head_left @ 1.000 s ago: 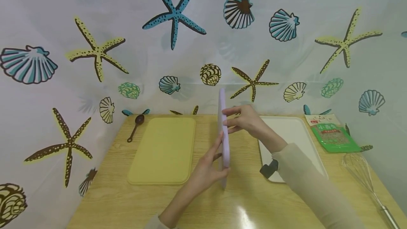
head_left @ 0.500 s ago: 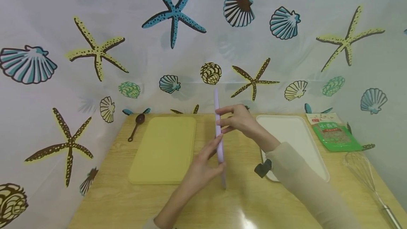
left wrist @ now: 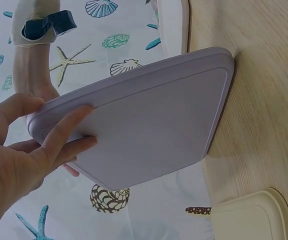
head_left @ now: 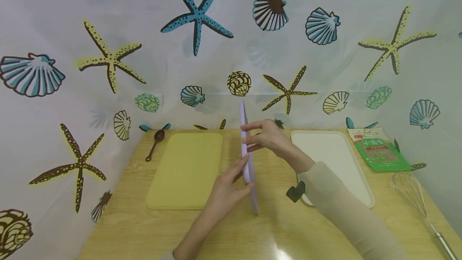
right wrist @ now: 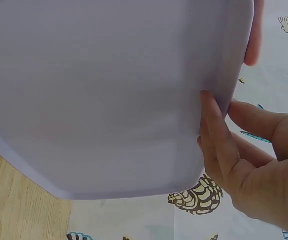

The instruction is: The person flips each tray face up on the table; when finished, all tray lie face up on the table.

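A lilac tray [head_left: 242,111] is held up on edge, almost edge-on in the head view, with its top leaning left. In the left wrist view, one end of the tray [left wrist: 149,120] meets the wooden table. My left hand [head_left: 224,191] grips its rim, thumb on the near side and fingers along the flat left face. Further up, my right hand [head_left: 271,136] pinches the same rim. The right wrist view has the right hand's fingers [right wrist: 224,145] on the raised-rim inside of the tray and the thumb outside.
A yellow tray [head_left: 185,171] lies left, beside a dark brown spoon [head_left: 155,145]. To the right are a white tray [head_left: 333,163], a green packet [head_left: 382,155] and a wire whisk [head_left: 415,200]. A shell-and-starfish curtain [head_left: 216,63] hangs behind the wooden table [head_left: 223,240].
The lilac tray's upper part has moved left and tilted, so its right face now shows instead of its left. Both hands shifted left with it, keeping their hold.
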Motion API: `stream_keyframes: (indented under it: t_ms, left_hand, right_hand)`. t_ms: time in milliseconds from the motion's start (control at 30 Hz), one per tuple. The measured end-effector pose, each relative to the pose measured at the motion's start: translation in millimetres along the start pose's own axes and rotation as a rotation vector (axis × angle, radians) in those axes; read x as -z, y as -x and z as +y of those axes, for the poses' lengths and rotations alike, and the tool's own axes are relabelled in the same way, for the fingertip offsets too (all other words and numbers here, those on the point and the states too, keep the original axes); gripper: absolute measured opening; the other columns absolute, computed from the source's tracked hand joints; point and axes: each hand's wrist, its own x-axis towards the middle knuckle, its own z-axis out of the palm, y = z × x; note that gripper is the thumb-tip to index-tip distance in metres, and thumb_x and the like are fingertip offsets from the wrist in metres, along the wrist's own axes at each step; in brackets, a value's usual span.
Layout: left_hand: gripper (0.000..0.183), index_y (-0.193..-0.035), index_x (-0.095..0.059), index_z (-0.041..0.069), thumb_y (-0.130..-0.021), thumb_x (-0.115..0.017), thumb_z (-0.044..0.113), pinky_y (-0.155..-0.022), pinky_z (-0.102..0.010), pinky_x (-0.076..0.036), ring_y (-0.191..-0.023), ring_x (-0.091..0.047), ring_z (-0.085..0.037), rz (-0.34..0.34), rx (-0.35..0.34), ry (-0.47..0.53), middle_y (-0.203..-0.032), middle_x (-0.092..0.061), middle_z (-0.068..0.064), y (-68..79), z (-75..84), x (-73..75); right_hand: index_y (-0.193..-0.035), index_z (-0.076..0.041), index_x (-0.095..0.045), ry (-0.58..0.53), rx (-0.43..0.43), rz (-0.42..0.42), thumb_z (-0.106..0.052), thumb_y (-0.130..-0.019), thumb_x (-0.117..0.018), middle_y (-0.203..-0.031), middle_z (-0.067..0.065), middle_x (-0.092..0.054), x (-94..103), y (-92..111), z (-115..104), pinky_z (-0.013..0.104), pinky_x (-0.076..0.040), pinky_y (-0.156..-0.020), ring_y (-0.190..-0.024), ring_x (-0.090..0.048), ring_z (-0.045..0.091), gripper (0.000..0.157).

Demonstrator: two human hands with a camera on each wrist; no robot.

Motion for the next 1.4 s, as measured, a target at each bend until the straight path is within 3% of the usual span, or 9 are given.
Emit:
stream_keyframes:
  t_ms: [267,467,567,667,833,933,1133,1400]
  left_hand:
    - [0.068,-0.144,-0.037,-0.004,-0.083,-0.067,-0.007,-0.088,-0.034,-0.054,-0.122,-0.050,-0.043,0.032,-0.022,-0.043,-0.146,-0.034,-0.030,2.7,2.4,-0.8]
    - [0.066,-0.143,-0.039,-0.004,-0.083,-0.064,-0.011,-0.086,-0.035,-0.055,-0.118,-0.053,-0.044,0.065,-0.018,-0.027,-0.146,-0.037,-0.027,2.8,-0.7,-1.2]
    - [0.066,-0.144,-0.040,-0.002,-0.082,-0.063,-0.011,-0.084,-0.036,-0.056,-0.116,-0.054,-0.045,0.086,0.018,0.003,-0.146,-0.038,-0.025,4.4,-2.3,1.0]
    - [0.067,-0.145,-0.039,0.000,-0.083,-0.062,-0.010,-0.082,-0.035,-0.056,-0.116,-0.055,-0.045,0.105,0.069,0.050,-0.147,-0.037,-0.025,5.6,-2.7,4.6]
    - [0.070,-0.147,-0.034,0.001,-0.083,-0.063,-0.007,-0.082,-0.029,-0.056,-0.117,-0.056,-0.041,0.154,0.158,0.108,-0.142,-0.042,-0.026,7.0,-2.9,9.9]
    - [0.071,-0.148,-0.033,0.002,-0.083,-0.063,-0.006,-0.080,-0.027,-0.056,-0.118,-0.055,-0.039,0.183,0.210,0.162,-0.140,-0.045,-0.028,7.8,-2.9,12.9]
    - [0.071,-0.148,-0.030,0.000,-0.085,-0.061,-0.006,-0.079,-0.026,-0.057,-0.122,-0.051,-0.039,0.215,0.267,0.278,-0.148,-0.032,-0.027,8.9,-2.2,16.8]
    - [0.068,-0.146,-0.034,-0.002,-0.085,-0.063,-0.007,-0.077,-0.031,-0.058,-0.113,-0.059,-0.037,0.248,0.316,0.363,-0.140,-0.042,-0.031,9.4,-1.4,21.4]
  right_hand:
    - [-0.130,0.003,-0.057,0.044,0.022,0.004,-0.003,-0.087,-0.070,-0.141,0.020,-0.044,0.9,-0.3,4.6,0.035,-0.060,-0.075,-0.091,-0.069,0.032,0.045]
    - [-0.135,-0.003,-0.054,0.228,0.110,0.071,-0.019,-0.095,-0.062,-0.128,0.018,-0.058,4.4,5.6,13.9,0.038,-0.059,-0.078,-0.099,-0.065,0.030,0.044]
    - [-0.138,-0.002,-0.051,0.310,0.084,0.124,-0.025,-0.099,-0.055,-0.124,0.021,-0.059,8.5,7.1,31.5,0.037,-0.057,-0.076,-0.101,-0.061,0.030,0.045]
    - [-0.140,-0.001,-0.047,0.335,-0.017,0.127,-0.028,-0.100,-0.051,-0.130,0.022,-0.056,11.6,6.7,59.8,0.037,-0.056,-0.076,-0.106,-0.059,0.031,0.048]
    - [-0.144,0.001,-0.039,0.295,-0.172,0.100,-0.031,-0.101,-0.049,-0.136,0.025,-0.051,14.7,7.1,109.1,0.049,-0.055,-0.085,-0.115,-0.055,0.041,0.054]
    - [-0.145,0.000,-0.039,0.255,-0.237,0.112,-0.031,-0.101,-0.050,-0.138,0.026,-0.049,13.6,8.1,126.5,0.053,-0.053,-0.089,-0.116,-0.054,0.042,0.055]
    - [-0.147,0.000,-0.034,0.206,-0.289,0.127,-0.030,-0.100,-0.050,-0.142,0.027,-0.044,9.7,6.9,137.9,0.055,-0.051,-0.092,-0.124,-0.048,0.042,0.058]
    - [-0.149,0.001,-0.028,0.079,-0.324,0.084,-0.025,-0.100,-0.051,-0.137,0.027,-0.048,14.0,3.8,144.2,0.047,-0.054,-0.089,-0.116,-0.056,0.040,0.060]
